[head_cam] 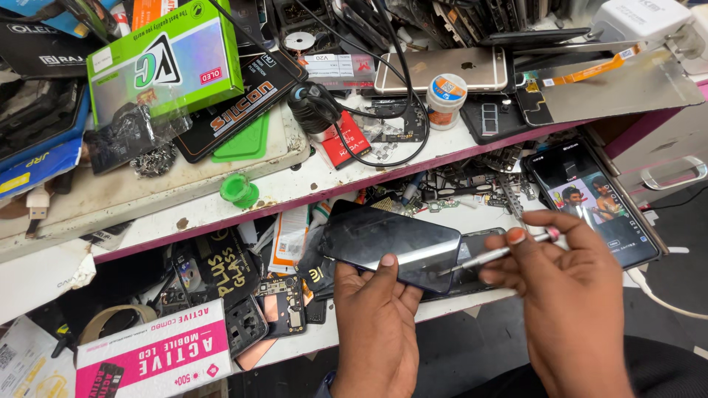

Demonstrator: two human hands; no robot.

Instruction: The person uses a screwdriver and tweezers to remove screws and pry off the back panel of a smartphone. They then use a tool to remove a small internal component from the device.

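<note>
Over the bench, left hand (376,324) pinches phone (391,243); right hand (568,295) grips screwdriver (494,254).

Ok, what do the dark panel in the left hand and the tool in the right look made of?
Dark panel: likely glass, glossy, mirror-like reflections.
Tool: apparently metal, slim silvery shaft with bright glints; pinkish end cap, possibly plastic.

The left hand (376,324) covers the near edge of the dark phone (391,243); its wrist is cut off by the bottom edge. The thin tool (494,254) has its tip too small to tell. Small parts (472,193) on the lower shelf blur together.
</note>
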